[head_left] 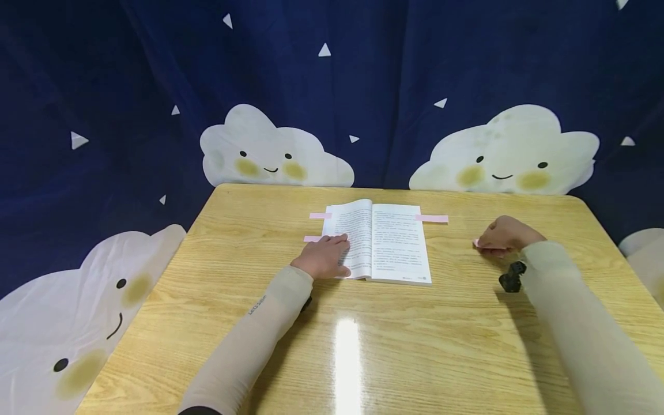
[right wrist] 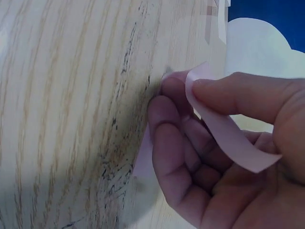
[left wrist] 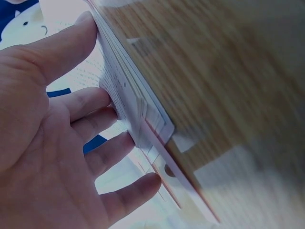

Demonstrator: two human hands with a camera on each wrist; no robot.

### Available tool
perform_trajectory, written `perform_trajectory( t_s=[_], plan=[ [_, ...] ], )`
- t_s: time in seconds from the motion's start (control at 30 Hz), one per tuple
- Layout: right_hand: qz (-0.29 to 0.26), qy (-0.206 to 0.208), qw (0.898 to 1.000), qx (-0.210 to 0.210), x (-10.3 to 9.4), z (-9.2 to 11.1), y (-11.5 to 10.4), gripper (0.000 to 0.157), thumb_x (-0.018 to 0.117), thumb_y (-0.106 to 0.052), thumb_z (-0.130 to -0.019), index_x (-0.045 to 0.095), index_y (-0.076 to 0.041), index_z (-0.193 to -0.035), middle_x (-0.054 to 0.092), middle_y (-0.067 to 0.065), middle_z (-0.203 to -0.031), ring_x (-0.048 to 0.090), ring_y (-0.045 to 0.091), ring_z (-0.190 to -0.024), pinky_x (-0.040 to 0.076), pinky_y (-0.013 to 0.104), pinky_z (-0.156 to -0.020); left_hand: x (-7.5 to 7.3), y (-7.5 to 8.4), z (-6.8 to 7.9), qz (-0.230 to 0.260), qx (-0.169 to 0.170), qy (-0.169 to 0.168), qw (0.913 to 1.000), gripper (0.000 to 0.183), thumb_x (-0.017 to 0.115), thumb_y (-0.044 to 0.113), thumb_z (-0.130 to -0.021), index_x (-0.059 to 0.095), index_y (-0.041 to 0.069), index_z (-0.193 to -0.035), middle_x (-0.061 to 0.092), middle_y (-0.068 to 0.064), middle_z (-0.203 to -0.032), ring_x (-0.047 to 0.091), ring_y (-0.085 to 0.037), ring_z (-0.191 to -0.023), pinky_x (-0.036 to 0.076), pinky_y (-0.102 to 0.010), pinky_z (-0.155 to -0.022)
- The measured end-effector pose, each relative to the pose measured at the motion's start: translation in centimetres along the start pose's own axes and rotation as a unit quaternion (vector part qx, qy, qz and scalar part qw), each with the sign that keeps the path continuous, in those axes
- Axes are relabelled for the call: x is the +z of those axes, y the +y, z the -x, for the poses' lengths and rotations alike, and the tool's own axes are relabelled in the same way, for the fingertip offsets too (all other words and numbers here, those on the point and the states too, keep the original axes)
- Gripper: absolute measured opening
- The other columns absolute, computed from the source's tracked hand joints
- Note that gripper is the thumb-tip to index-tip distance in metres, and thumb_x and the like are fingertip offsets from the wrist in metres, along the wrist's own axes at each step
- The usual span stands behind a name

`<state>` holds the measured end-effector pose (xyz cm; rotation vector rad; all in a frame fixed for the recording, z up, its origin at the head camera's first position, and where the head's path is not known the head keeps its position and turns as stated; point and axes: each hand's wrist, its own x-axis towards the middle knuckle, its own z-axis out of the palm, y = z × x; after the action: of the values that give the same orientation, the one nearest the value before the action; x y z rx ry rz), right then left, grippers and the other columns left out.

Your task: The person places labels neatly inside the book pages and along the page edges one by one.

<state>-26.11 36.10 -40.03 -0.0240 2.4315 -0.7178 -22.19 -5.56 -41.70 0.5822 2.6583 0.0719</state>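
Note:
An open book [head_left: 398, 245] with printed pages lies flat on the wooden table. My left hand [head_left: 323, 257] rests on the left page with fingers spread and extended; in the left wrist view its thumb and fingertips lie along the book's page edges [left wrist: 126, 81]. Right of the book, my right hand [head_left: 507, 233] is low over the table. Its thumb and curled fingers pinch a pink paper strip [right wrist: 228, 138], which bends toward the palm. Another pink piece [right wrist: 142, 157] shows beneath those fingers, partly hidden; whether the two are joined I cannot tell.
Pink tabs stick out from the book's left side, one upper [head_left: 320, 215] and one lower [head_left: 312, 238]. A third pink tab [head_left: 436, 218] extends from the upper right page. Behind the wooden table [head_left: 415, 334] hangs a dark blue curtain [head_left: 373, 86] with clouds.

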Motion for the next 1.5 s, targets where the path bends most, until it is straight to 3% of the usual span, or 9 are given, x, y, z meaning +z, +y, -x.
perform_trajectory(
  t_s=[0.13, 0.7, 1.0, 1.17, 1.5],
  plan=[
    [-0.011, 0.004, 1.0, 0.005, -0.04, -0.31, 0.33, 0.027, 0.059, -0.019, -0.094, 0.075, -0.003, -0.081, 0.059, -0.003, -0.055, 0.05, 0.009, -0.051, 0.043, 0.028, -0.054, -0.08, -0.03, -0.05, -0.001, 0.002, 0.0, 1.0, 0.072, 0.062, 0.048, -0.095, 0.033, 0.023, -0.156, 0.022, 0.006, -0.167, 0.028, -0.031, -0.152, 0.034, -0.055, -0.117],
    [-0.02, -0.001, 1.0, 0.007, 0.28, -0.38, 0.72, 0.026, 0.059, -0.022, -0.095, 0.076, -0.003, -0.086, 0.063, -0.003, -0.061, 0.053, 0.01, -0.056, 0.046, 0.027, -0.056, 0.17, -0.18, -0.08, 0.005, 0.005, -0.005, 1.0, 0.073, 0.062, 0.048, -0.095, 0.032, 0.023, -0.157, 0.02, 0.006, -0.168, 0.027, -0.03, -0.153, 0.032, -0.054, -0.118],
    [-0.034, -0.004, 0.999, 0.002, 0.17, -0.26, 0.98, 0.029, 0.059, -0.022, -0.096, 0.073, 0.004, -0.101, 0.072, -0.002, -0.079, 0.059, 0.01, -0.067, 0.052, 0.027, -0.062, 0.09, -0.22, -0.17, 0.001, 0.008, -0.004, 1.0, 0.073, 0.061, 0.049, -0.095, 0.032, 0.023, -0.157, 0.02, 0.006, -0.168, 0.027, -0.029, -0.153, 0.034, -0.054, -0.117],
    [-0.039, 0.0, 0.999, 0.006, 0.2, -0.45, 1.04, 0.028, 0.058, -0.019, -0.096, 0.071, 0.005, -0.103, 0.074, 0.001, -0.086, 0.062, 0.01, -0.072, 0.055, 0.027, -0.066, -0.04, -0.25, -0.07, 0.0, 0.006, -0.003, 1.0, 0.073, 0.061, 0.049, -0.095, 0.032, 0.023, -0.157, 0.02, 0.006, -0.167, 0.027, -0.028, -0.153, 0.034, -0.053, -0.117],
    [-0.039, -0.003, 0.999, 0.008, 0.17, -0.55, 1.08, 0.028, 0.059, -0.021, -0.095, 0.071, 0.004, -0.101, 0.073, -0.001, -0.083, 0.062, 0.011, -0.072, 0.054, 0.027, -0.065, -0.08, -0.28, 0.03, 0.001, 0.007, -0.004, 1.0, 0.073, 0.061, 0.048, -0.095, 0.031, 0.023, -0.157, 0.02, 0.006, -0.168, 0.027, -0.028, -0.153, 0.034, -0.053, -0.118]
  ],
)
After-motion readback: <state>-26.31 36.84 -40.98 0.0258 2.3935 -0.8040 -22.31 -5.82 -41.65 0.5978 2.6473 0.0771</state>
